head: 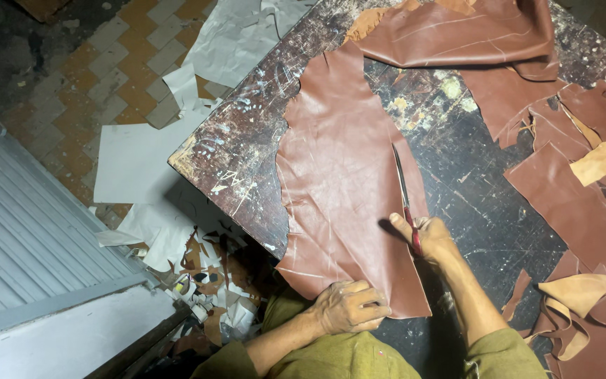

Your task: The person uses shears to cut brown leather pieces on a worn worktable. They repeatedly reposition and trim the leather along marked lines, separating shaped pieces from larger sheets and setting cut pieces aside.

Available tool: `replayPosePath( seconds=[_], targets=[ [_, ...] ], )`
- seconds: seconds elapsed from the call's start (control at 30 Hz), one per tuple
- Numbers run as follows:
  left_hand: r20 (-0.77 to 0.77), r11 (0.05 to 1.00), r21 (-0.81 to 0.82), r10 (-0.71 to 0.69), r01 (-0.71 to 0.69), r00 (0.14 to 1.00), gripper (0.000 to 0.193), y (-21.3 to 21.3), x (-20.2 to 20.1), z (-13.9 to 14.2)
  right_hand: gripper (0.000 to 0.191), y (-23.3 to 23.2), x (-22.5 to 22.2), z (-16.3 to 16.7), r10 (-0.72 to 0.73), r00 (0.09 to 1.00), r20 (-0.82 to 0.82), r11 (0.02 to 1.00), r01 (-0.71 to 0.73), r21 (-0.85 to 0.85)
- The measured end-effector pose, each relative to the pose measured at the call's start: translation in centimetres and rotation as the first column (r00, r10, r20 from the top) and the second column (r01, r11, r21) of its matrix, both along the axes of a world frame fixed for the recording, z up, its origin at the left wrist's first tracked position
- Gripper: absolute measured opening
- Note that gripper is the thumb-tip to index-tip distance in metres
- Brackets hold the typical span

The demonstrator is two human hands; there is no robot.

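Paper scraps (142, 158) litter the tiled floor (106, 63) at the left, white sheets mixed with brown offcuts below the corner of the surface (247, 154). On that scarred dark surface lies the brown leather hide (338, 182), smooth side up, its near end hanging just over the front edge. The left hand (348, 307) presses flat on that near edge, fingers curled over the leather, its grip closed on the hide to keep it taut. Good cutting here depends on that hand holding the sheet flat and close to the cut line, yet clear of the blades. To its right, the right hand (429, 235) has its grip closed around the red handles of the scissors (405, 200), whose long blades point away along the hide's right margin; whether the blades are parted I cannot quite tell. Long, steady strokes should give a clean edge. Further right, more leather pieces (569, 203) and tan strips lie heaped.
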State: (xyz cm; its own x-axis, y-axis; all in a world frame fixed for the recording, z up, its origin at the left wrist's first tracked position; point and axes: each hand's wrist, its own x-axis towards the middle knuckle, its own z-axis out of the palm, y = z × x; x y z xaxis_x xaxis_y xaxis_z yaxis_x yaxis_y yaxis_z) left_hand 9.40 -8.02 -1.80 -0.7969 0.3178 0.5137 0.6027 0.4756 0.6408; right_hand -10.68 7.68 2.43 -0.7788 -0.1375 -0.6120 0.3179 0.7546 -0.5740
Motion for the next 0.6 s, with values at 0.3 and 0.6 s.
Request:
replayPosePath(
  seconds=[0.3,0.6],
  targets=[
    [-0.013,1.0,0.007,0.001,-0.001,1.0,0.017,-0.2,-0.1,0.2,0.07,-2.5,-2.6,1.3,-0.027,0.999,0.018,0.999,0.027,0.019],
    [-0.035,1.0,0.013,0.011,-0.011,0.999,0.015,-0.2,-0.3,-0.4,0.064,-4.0,-4.1,1.1,-0.052,0.999,0.011,0.996,0.053,-0.073]
  ],
)
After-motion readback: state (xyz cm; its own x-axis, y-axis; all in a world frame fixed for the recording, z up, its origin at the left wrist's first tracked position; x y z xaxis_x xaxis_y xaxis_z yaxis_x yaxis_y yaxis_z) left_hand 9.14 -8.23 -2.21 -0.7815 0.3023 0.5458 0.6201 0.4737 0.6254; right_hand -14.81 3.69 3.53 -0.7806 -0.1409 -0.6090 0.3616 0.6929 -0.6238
